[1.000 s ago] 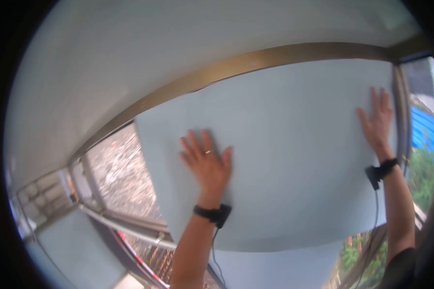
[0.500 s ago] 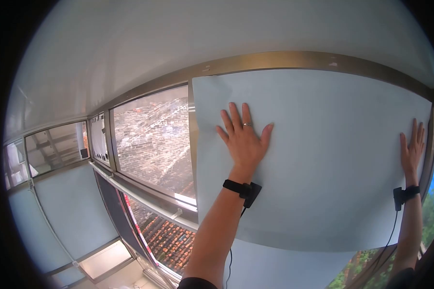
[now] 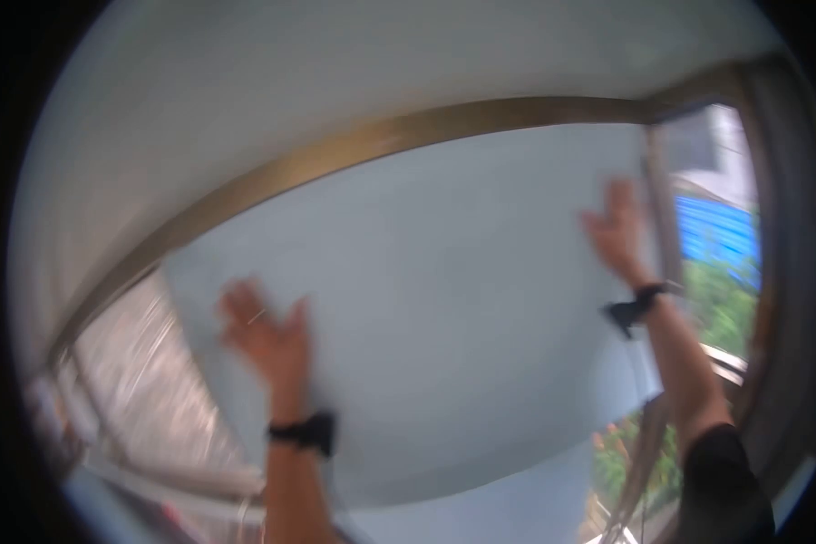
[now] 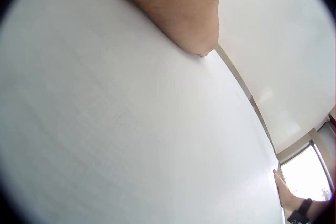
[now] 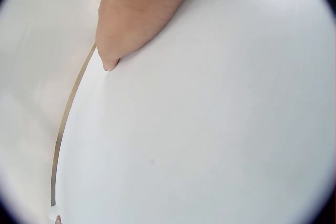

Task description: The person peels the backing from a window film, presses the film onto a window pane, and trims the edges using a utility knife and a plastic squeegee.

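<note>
Smooth, matt, paper-like sheet (image 3: 462, 308)

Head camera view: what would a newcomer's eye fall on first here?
The large pale sheet catches the eye first, filling the middle below a gold-brown bar. The left hand and right hand rest on it, toward opposite sides. At right, a bright blue patch stands out above green plants.

head cam faces sheet (image 3: 453, 299); l/r wrist cams (image 3: 322, 433) (image 3: 622, 317) share it close-up.
</note>
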Demonstrator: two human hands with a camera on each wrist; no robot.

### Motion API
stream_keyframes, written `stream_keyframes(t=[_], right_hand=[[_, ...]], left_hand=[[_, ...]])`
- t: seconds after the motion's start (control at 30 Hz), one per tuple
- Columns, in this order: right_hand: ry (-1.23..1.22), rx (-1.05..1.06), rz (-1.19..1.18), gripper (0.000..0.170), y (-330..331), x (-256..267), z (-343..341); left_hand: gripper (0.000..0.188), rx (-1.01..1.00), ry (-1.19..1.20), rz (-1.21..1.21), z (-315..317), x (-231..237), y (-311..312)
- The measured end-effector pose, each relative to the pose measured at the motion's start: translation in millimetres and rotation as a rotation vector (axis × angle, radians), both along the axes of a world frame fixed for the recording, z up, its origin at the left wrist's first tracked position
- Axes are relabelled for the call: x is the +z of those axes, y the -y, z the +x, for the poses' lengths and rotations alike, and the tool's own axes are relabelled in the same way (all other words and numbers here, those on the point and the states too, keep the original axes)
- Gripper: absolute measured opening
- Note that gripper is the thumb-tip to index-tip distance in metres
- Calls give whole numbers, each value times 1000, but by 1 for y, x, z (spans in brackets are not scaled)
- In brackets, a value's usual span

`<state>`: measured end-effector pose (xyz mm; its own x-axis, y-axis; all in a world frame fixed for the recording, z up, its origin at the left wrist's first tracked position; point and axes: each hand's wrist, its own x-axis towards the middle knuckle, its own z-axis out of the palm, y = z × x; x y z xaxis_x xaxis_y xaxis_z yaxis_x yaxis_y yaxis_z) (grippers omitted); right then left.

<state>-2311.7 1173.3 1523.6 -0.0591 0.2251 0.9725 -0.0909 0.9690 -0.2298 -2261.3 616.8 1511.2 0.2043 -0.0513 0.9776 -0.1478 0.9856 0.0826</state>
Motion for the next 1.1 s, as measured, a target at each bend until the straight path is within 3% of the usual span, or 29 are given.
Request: stream_keyframes(t=[0.13,0.27,0.4,0.6,0.73,0.83,1.03,1.1], right_hand=[[-91,66,14,87,2,10,30],[-34,80,-9,86,23,17,37],[-43,100,-45,85,41,15,39],[-136,137,-195,70,60,2,35],[-88,191,-118,61,79,1,49],[-110,240,32,68,69,18,48],[-176,260,11,85,49,40,44],[-169,255,0,87,50,39,43]], left_hand=[[76,21,73,19,20,10,-14],[73,99,96,61,22,15,7],[71,52,69,-4,14,18,32],[70,197,70,4,16,18,26],[70,216,45,18,6,25,52],[68,225,20,-2,1,26,60],[68,252,61,20,9,22,47],[66,176,32,-46,13,25,46]])
